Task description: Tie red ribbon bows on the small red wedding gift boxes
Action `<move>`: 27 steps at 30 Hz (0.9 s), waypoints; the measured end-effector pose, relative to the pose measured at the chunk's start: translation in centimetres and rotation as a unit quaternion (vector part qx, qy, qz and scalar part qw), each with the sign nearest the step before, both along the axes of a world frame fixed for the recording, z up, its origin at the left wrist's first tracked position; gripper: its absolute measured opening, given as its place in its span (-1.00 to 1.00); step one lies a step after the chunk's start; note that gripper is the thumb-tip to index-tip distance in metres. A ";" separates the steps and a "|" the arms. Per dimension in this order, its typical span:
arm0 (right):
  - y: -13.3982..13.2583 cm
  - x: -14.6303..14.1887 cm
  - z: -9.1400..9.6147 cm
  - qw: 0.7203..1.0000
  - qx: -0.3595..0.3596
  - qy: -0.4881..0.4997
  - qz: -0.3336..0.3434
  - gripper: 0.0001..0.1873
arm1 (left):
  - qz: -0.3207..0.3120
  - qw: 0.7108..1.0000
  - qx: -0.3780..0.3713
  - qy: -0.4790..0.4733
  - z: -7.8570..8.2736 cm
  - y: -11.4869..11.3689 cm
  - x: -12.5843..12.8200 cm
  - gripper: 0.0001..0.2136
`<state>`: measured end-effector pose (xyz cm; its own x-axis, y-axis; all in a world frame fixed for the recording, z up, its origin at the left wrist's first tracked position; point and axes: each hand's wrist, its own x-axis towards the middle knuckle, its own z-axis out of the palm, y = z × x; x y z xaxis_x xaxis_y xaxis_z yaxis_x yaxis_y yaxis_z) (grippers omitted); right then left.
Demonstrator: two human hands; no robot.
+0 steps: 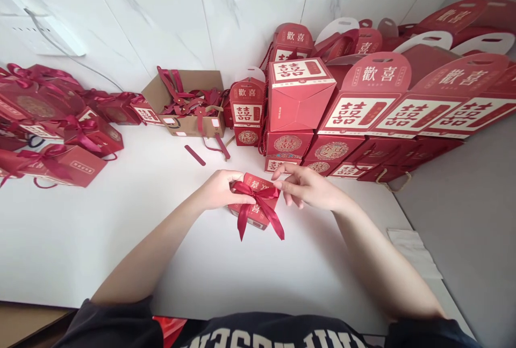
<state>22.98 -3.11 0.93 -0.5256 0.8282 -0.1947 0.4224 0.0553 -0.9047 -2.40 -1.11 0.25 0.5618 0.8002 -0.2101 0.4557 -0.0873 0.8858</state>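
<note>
A small red gift box [255, 212] stands on the white table [161, 251] in front of me, with a dark red ribbon bow [258, 197] tied over its top and two tails hanging down the front. My left hand [220, 189] is closed on the bow's left loop. My right hand [306, 186] pinches the bow's right loop with thumb and forefinger, its other fingers curled.
An open cardboard box [189, 102] of loose red ribbons sits at the back. Stacked red gift boxes [355, 111] fill the back right against the wall. Ribbon-tied boxes [60, 138] lie at the left. A loose ribbon strip [195, 155] lies behind my hands.
</note>
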 end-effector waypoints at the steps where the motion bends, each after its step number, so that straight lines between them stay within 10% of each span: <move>1: 0.0 -0.4 -0.2 0.999 -0.020 0.025 0.010 -0.68 | -0.005 1.000 -0.004 -0.005 0.0 0.0 -0.1 -0.62; 27: 0.8 -0.1 -1.6 0.990 -0.104 0.049 0.080 -0.64 | -0.033 0.999 -0.003 -0.001 0.3 0.5 -0.6 -0.60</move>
